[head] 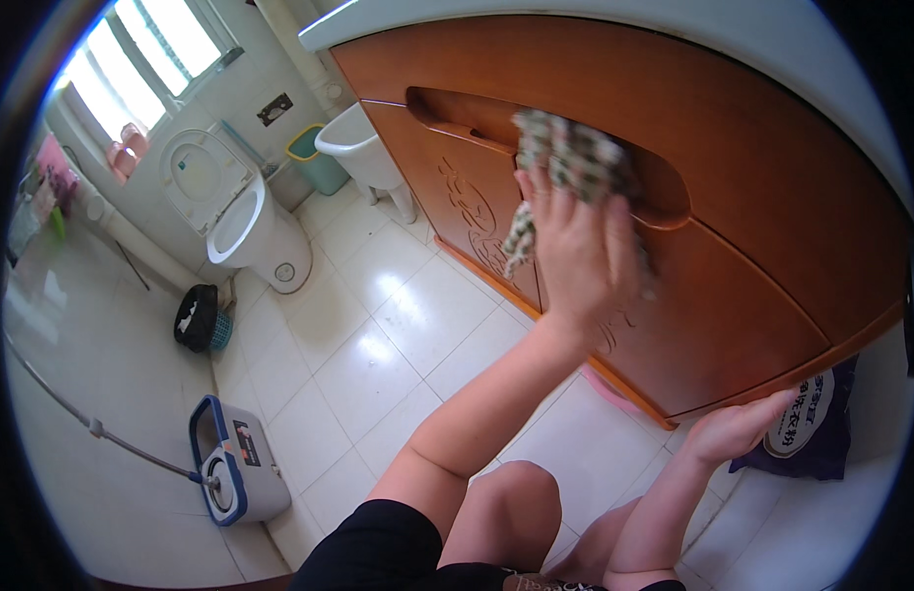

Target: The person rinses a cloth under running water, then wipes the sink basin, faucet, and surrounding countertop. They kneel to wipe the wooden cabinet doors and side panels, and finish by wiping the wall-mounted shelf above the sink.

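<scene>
My left hand (579, 251) presses a checked green, white and pink cloth (571, 159) to the brown wooden cabinet front (752, 295), at the recessed handle slot (660, 185). The cloth is bunched, partly blurred, and one end hangs left of the fingers. Low on the right, my right hand (741, 428) lies against the cabinet's side edge, fingers stretched out and holding nothing that shows. Carved line patterns (471, 214) mark the cabinet door. A white countertop (723, 33) tops the cabinet.
A purple bag of washing powder (811, 436) lies beside my right hand. A pink rim (612, 391) shows below the cabinet. Farther left are a mop bucket (261, 473), a black-lined bin (196, 318), a toilet (279, 244), a green bin (320, 170) and a white basin (351, 140).
</scene>
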The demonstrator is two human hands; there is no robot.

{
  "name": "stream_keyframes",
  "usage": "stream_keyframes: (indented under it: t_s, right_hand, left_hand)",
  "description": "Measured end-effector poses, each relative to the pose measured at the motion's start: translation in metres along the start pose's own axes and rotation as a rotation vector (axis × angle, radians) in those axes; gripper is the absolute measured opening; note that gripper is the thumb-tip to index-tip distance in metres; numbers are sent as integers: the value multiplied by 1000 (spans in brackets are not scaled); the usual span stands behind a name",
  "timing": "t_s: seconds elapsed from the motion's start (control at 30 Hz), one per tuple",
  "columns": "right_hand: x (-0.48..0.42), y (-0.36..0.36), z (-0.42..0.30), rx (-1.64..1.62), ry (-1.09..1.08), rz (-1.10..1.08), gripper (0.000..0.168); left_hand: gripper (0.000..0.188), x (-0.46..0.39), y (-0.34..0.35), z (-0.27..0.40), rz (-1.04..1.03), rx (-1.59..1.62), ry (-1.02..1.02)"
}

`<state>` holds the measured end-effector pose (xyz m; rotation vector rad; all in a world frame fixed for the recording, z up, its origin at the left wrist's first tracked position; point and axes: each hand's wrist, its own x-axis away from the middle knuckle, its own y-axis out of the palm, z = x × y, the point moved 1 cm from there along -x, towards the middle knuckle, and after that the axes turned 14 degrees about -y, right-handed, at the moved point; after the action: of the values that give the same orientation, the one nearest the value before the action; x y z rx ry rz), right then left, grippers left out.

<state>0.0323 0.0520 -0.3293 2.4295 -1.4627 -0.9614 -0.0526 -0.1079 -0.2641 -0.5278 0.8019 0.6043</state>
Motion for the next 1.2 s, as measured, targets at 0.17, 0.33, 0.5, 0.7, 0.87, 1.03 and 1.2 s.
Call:
stream_keyframes:
  t_s: [0.17, 0.33, 0.5, 0.7, 0.87, 1.03, 1.2]
  right_hand:
    - [0, 3, -9, -4, 69, 24, 66]
    - [-1, 0, -6, -55, 42, -14, 64]
    - [-1, 1, -5, -80, 6, -5, 62]
    - [-1, 2, -5, -44, 5, 5, 63]
    - [1, 1, -6, -25, -6, -48, 63]
    - [-2, -1, -5, -31, -9, -73, 62]
    - [-2, 3, -10, -66, 49, -26, 60]
  left_hand:
    - [36, 10, -1, 7, -56, 30, 129]
    - [30, -26, -11, -32, -6, -21, -31]
    - [33, -80, -29, -83, 116, -164, -167]
    - [33, -83, -25, -91, 179, 24, -257]
    - [31, -53, -14, -64, 174, 31, -197]
    - [27, -12, -7, -15, 65, 21, 4]
    - [30, 3, -7, -10, -32, 4, 176]
